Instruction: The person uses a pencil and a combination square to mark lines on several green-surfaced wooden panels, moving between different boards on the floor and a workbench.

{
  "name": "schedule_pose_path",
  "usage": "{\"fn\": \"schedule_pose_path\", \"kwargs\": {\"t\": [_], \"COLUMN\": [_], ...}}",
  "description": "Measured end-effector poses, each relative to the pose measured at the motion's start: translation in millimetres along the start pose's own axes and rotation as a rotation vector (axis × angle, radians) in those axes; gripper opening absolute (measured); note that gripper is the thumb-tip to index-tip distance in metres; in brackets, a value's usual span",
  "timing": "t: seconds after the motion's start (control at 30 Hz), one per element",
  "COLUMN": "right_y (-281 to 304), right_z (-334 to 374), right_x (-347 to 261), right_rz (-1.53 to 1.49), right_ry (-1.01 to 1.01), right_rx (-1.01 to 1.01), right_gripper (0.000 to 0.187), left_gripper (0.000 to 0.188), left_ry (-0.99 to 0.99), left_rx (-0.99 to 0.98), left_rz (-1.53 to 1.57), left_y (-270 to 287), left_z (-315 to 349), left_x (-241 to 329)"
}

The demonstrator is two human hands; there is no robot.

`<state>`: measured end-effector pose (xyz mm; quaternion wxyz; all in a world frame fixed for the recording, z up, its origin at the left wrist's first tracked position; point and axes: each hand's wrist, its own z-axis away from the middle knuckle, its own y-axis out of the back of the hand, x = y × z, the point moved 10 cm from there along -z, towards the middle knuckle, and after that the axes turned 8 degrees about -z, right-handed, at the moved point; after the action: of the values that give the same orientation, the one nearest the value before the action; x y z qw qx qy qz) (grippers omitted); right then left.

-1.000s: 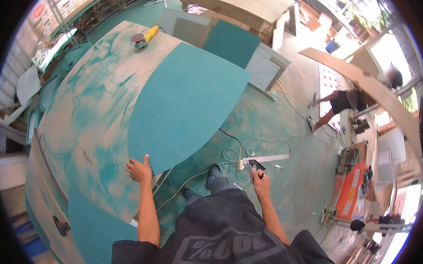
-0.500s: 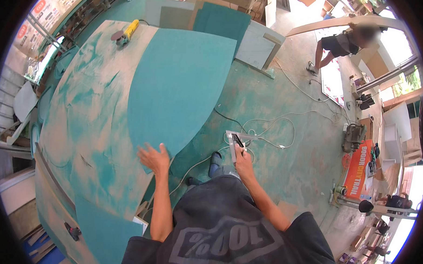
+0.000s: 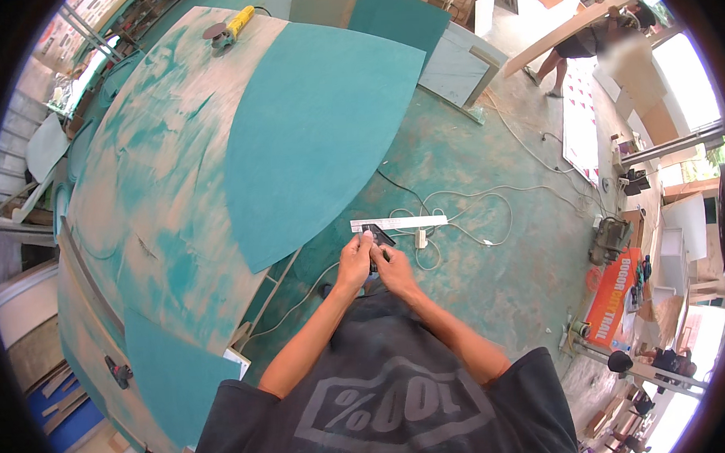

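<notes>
The left hand point(image 3: 353, 263) and right hand point(image 3: 393, 269) close on a square ruler point(image 3: 410, 222) in front of the body, though the exact finger hold is hard to see. Handling or adjusting it seems the step in hand; the next move calls for a steady grip. At 11 o'clock, a teal sheet point(image 3: 327, 140) lies on the stained desk point(image 3: 154, 194); a loose cord point(image 3: 506, 229) lies toward 2 o'clock.

Table point(image 3: 149, 178): pale wooden top, streaked with teal. Its right side is covered by a large curved teal panel point(image 3: 319, 132), tapered at both ends. A yellow grinder point(image 3: 239, 25) is set down beside the panel at the far end. Floor point(image 3: 493, 310): stained teal and brown. A white cord point(image 3: 511, 218) is strewn in loops; a small white block point(image 3: 420, 239) is seen beside them.
</notes>
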<state>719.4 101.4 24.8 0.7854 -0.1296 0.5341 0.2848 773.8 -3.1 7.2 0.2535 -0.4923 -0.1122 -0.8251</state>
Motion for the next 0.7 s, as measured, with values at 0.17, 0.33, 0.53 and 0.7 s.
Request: {"fn": "schedule_pose_path", "kwargs": {"t": [0.17,0.33,0.53,0.7], "right_y": [34,59,18,11], "right_z": [13,4,-45,-72], "right_x": [-37,-105,-23,8], "right_rz": [0.308,0.614,0.295,0.146], "right_ry": [0.111,0.457,0.087,0.025], "right_rx": [-0.005,0.119,-0.357,-0.295], "right_gripper": [0.033,0.045,0.043,0.036], "left_gripper": [0.037,0.040,0.040,0.042], "left_ry": [0.134,0.207,0.287,0.256], "left_rx": [-0.221,-0.399,-0.385,-0.101], "left_rz": [0.180,-0.004,0.081,0.694], "left_y": [2,24,35,44], "left_z": [-2,-12,-30,-18], "left_x": [-11,-19,-17,-28]}}
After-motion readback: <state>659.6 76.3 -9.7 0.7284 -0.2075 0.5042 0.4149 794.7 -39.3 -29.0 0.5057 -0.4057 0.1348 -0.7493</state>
